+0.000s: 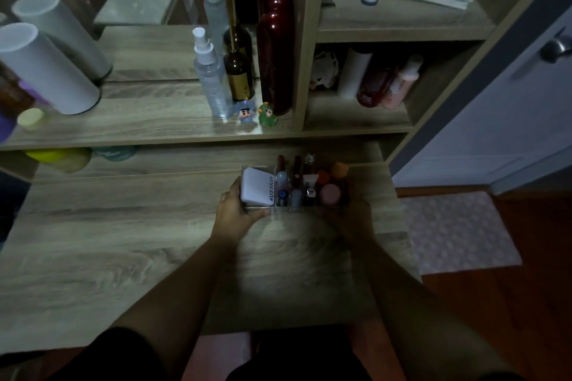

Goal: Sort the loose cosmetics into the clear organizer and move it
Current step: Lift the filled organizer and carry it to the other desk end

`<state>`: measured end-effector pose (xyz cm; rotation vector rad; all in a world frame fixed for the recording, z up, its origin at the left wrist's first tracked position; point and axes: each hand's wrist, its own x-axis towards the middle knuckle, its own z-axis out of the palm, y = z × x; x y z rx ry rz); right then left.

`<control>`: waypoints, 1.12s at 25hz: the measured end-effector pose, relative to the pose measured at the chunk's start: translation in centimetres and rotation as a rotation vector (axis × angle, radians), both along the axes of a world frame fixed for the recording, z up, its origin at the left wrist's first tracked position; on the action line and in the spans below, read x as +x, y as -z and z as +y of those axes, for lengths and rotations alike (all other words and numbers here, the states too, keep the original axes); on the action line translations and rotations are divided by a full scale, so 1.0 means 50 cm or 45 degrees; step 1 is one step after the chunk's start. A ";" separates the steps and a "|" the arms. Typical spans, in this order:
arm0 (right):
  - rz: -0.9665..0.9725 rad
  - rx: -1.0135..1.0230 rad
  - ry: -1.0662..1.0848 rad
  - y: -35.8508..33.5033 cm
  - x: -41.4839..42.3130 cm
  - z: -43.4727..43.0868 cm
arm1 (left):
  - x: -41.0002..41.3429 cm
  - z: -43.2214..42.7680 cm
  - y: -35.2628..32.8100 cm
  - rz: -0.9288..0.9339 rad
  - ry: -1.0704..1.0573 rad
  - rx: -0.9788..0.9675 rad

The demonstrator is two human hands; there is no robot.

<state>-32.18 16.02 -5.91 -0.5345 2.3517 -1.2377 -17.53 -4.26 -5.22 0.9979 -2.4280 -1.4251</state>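
organizer (266, 210): clear, filled with cosmetics, on desk (123, 241)
left hand (235, 210): fingers clamped on its left end
right hand (349, 213): dim, seemingly gripping right end

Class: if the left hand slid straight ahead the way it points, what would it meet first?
The left hand already grips the clear organizer; beyond that, probably the raised shelf's edge, though depth is unclear.

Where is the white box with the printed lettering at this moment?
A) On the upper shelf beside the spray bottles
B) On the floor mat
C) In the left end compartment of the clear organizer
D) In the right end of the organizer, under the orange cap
C: the white box stands in the left end of the clear organizer, next to the left hand that grips that side, while the right hand holds the other end.
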 end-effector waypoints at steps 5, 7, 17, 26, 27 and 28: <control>-0.041 -0.040 -0.022 -0.005 -0.017 -0.008 | -0.007 -0.003 -0.005 0.015 -0.015 -0.015; -0.050 -0.055 -0.037 -0.006 -0.019 -0.009 | -0.008 -0.003 -0.005 0.003 -0.025 -0.017; 0.020 0.148 -0.113 -0.015 -0.021 -0.005 | -0.016 0.003 -0.040 -0.102 -0.055 0.069; 0.278 -0.087 -0.241 -0.124 0.070 0.054 | 0.033 0.074 -0.133 -0.174 0.089 -0.271; 0.323 -0.028 -0.242 -0.134 0.085 0.064 | 0.039 0.089 -0.144 -0.192 0.115 -0.320; 0.361 0.045 -0.228 -0.146 0.097 0.072 | 0.045 0.105 -0.158 -0.224 0.152 -0.381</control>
